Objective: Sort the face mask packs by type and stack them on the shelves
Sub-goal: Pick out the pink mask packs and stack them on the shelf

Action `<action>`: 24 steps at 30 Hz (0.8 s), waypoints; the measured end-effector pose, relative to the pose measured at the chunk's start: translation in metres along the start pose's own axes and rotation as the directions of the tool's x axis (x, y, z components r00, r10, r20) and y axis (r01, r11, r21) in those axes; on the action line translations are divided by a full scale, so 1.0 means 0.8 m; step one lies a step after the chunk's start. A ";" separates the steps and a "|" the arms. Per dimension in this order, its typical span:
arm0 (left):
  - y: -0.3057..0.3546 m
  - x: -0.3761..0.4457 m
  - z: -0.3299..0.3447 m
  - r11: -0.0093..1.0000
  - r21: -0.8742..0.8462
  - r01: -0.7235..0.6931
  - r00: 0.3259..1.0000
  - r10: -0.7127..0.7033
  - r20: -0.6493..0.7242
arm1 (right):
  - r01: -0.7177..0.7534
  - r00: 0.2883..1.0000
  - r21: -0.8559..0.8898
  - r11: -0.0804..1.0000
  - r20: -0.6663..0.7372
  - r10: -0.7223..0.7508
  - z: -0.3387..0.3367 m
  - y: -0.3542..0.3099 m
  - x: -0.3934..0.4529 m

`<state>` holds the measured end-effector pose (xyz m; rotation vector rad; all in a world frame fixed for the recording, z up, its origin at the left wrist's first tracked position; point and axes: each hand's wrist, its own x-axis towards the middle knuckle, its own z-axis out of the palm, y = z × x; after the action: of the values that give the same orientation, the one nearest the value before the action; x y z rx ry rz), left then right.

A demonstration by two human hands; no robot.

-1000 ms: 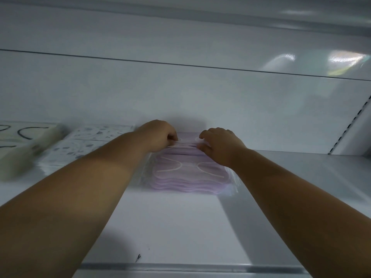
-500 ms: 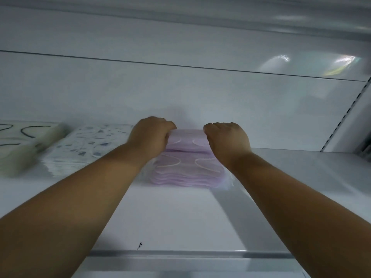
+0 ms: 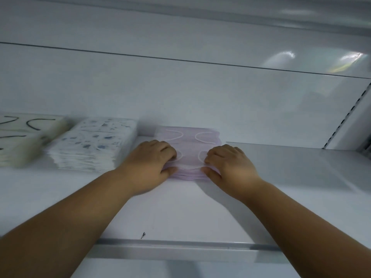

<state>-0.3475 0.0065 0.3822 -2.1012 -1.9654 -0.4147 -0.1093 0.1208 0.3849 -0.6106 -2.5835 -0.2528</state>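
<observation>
- On the white shelf (image 3: 180, 207), a stack of lilac mask packs (image 3: 189, 145) lies flat, just right of a stack of speckled-print packs (image 3: 92, 145); a third stack with black loops (image 3: 26, 137) sits further left, blurred.
- Left hand (image 3: 148, 167) rests on the lilac stack's near left corner: fingers (image 3: 160, 149) curled over the top, thumb against the front edge.
- Right hand (image 3: 228, 167) mirrors it on the near right corner, fingers bent on the top pack, thumb low at the front edge. Both grip the stack lightly, as far as can be seen; the fingertips are partly hidden.
- Step in hand, by my reading: squaring up the lilac stack in its place beside the speckled one.
- To do it well: press evenly from both corners so the slippery packs do not fan out; keep the front edge in line with the speckled stack's; leave a slim gap between the two so types stay separate.
- Risk: top packs sliding backward if pushed from above alone.
</observation>
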 end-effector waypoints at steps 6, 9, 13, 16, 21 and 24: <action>0.003 0.014 -0.009 0.996 -0.083 0.026 1.000 -0.024 0.020 | -0.111 0.993 0.010 0.994 0.027 0.111 -0.011 -0.012 0.007; 0.022 0.042 -0.019 0.981 -0.171 0.089 0.995 -0.094 -0.020 | -0.211 0.957 0.001 0.978 0.206 0.206 -0.021 -0.014 0.039; 0.046 0.047 0.014 0.996 0.001 0.092 0.972 -0.090 0.218 | -0.266 0.872 0.004 0.964 0.427 0.239 0.017 -0.026 0.034; 0.047 0.039 0.022 0.996 0.037 0.081 0.959 -0.088 0.271 | -0.281 0.895 0.022 0.960 0.367 0.254 0.032 -0.029 0.023; 0.031 0.057 -0.007 0.971 -0.173 0.164 0.979 -0.139 0.151 | -0.306 0.859 0.016 0.952 0.437 0.269 -0.002 -0.014 0.047; 0.011 0.093 -0.013 0.967 -0.149 0.206 0.976 -0.193 0.098 | -0.312 0.876 -0.008 0.950 0.384 0.291 -0.001 0.004 0.080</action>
<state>-0.3351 0.0712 0.4192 -2.0479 -2.2725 -0.5467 -0.1579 0.1478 0.4167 -1.1268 -2.7906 0.0488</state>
